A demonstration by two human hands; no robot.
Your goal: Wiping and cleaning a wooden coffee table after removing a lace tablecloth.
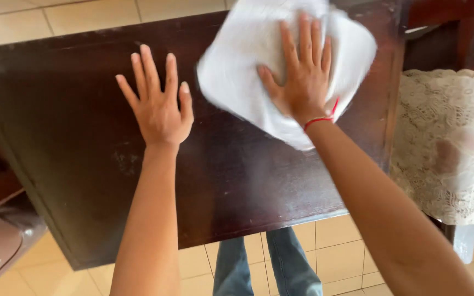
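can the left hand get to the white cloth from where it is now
Probably yes. The left hand lies flat on the dark wooden table just beside the white cloth, with bare tabletop between them. Only the right hand presses on the cloth.

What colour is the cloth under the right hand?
White; the cloth shows best in the head view.

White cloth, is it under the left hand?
No, the white cloth lies under the right hand, which presses flat on it, while the left hand rests bare on the dark wooden table.
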